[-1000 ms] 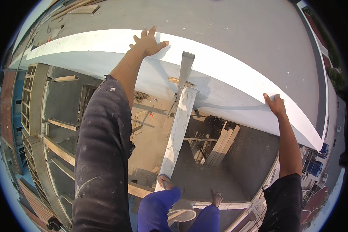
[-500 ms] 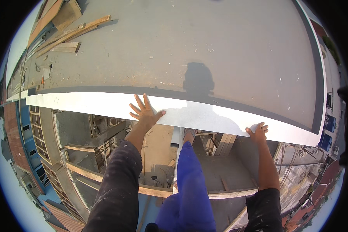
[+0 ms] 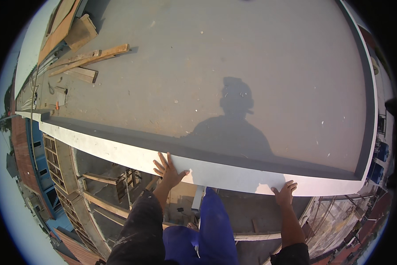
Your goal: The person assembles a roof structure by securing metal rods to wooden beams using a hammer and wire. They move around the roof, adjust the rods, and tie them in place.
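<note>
Both my hands rest on a white parapet ledge (image 3: 225, 175) that runs across in front of me along a grey roof slab (image 3: 172, 88). With its fingers spread, my left hand (image 3: 168, 171) lies flat on the ledge's top, left of the middle. Farther right, my right hand (image 3: 285, 193) presses on the ledge's near edge, fingers apart and pointing forward. Neither hand holds anything. My legs in blue trousers (image 3: 214, 225) stand below, close to the ledge's near side. My shadow falls across the ledge and the slab.
Wooden planks (image 3: 90, 62) and boards (image 3: 81, 33) lie at the slab's far left, near a small orange object (image 3: 57, 105). Below the ledge's near side is a drop, with timber beams (image 3: 105, 203) and unfinished concrete rooms. Blue-walled buildings (image 3: 39, 154) stand at the left.
My body has risen and leaned forward; the ledge and hands now appear lower in view. More of the slab and my shadow's shoulders show. Both hands stay on the ledge.
</note>
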Motion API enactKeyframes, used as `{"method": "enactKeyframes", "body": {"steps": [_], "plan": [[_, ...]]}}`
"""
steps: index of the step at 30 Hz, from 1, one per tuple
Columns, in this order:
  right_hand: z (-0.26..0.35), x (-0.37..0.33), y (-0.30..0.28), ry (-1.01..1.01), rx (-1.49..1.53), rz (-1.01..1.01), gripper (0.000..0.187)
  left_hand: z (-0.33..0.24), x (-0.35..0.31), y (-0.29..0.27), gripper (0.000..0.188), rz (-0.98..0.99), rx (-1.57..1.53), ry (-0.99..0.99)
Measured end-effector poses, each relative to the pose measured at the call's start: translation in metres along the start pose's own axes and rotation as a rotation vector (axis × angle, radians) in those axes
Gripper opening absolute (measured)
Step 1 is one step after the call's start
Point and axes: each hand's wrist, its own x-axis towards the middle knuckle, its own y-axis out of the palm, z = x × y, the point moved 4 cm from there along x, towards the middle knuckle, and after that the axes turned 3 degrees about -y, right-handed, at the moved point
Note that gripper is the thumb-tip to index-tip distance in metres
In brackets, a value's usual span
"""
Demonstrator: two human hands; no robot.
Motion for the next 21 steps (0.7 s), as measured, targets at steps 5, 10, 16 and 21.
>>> {"method": "enactKeyframes", "body": {"steps": [5, 10, 16, 21], "plan": [[0.003, -0.005, -0.005, 0.017, 0.051, -0.003, 0.126, -0.008, -0.003, -0.05, 0.131, 0.354, 0.142, -0.069], [-0.004, 0.029, 0.001, 0.159, 0.12, 0.167, 0.13, 0.008, 0.002, -0.26, 0.094, -0.025, -0.063, 0.229], [0.047, 0.038, -0.071, -0.491, 0.216, -0.022, 0.048, 0.037, -0.101, -0.405, 0.079, -0.145, -0.477, 0.285], [0.117, 0.01, -0.167, -0.343, 0.545, 0.209, 0.048, 0.037, -0.158, -0.353, 0.08, 0.152, -0.696, 0.287]]}}
